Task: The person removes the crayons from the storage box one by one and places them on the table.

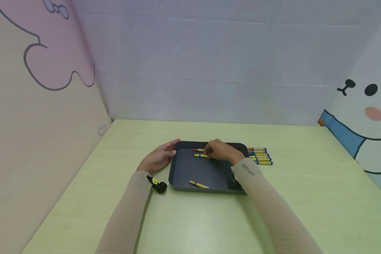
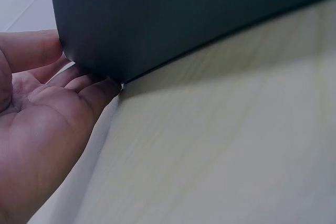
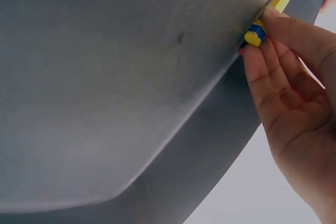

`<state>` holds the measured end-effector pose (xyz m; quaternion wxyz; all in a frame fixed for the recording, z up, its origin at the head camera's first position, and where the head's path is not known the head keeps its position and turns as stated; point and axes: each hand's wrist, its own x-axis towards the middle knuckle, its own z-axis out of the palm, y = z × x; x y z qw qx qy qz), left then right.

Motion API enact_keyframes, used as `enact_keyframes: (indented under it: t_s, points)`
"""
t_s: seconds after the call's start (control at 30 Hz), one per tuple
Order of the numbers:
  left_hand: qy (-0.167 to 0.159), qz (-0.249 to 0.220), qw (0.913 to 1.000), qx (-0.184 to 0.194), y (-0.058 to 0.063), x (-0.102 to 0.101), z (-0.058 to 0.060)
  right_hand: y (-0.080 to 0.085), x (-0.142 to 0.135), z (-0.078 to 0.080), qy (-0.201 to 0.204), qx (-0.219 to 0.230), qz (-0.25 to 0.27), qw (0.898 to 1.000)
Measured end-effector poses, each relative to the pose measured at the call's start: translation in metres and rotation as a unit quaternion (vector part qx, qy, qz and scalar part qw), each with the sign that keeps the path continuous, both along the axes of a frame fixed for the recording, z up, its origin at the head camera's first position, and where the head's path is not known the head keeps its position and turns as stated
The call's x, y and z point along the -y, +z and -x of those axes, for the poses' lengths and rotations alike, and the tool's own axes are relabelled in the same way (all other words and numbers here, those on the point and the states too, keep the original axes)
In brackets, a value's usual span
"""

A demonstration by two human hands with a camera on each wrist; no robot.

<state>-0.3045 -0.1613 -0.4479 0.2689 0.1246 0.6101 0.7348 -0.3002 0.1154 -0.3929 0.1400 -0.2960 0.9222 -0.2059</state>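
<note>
Near the centre of the frame, the right hand (image 1: 220,151) pinches a yellow crayon (image 1: 200,155) at the upper part of a dark tray (image 1: 206,173). The left hand (image 1: 158,157) grips the tray's left edge. More crayons (image 1: 264,159) lie right of centre.

We read one line of dark lettering (image 1: 248,169), printed near the cuff of the right sleeve (image 1: 273,208); it appears to begin with "Let", and we cannot resolve the remaining characters reliably. We note a heart outline (image 1: 102,130) on the left wall (image 1: 50,141). The yellow label (image 1: 155,181) at the left cuff (image 1: 143,176) and the wrappers of the crayons (image 1: 262,163) are too small to read.
</note>
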Motion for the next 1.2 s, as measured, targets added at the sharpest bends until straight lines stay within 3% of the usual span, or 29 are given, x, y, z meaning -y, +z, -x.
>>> enact_keyframes:
  t_s: [0.57,0.93,1.2]
  points:
    - [-0.003,-0.009,1.0,-0.003,-0.001,-0.001,0.001,0.017,-0.007,0.0,0.031,-0.003,-0.029,0.999]
    - [-0.007,-0.002,0.9999,-0.007,-0.001,-0.001,0.0,0.031,-0.011,-0.014,0.074,-0.022,-0.064,0.995]
    - [0.0,0.002,1.0,-0.002,-0.001,-0.001,0.0,0.042,-0.022,-0.021,0.085,-0.033,-0.047,0.995]
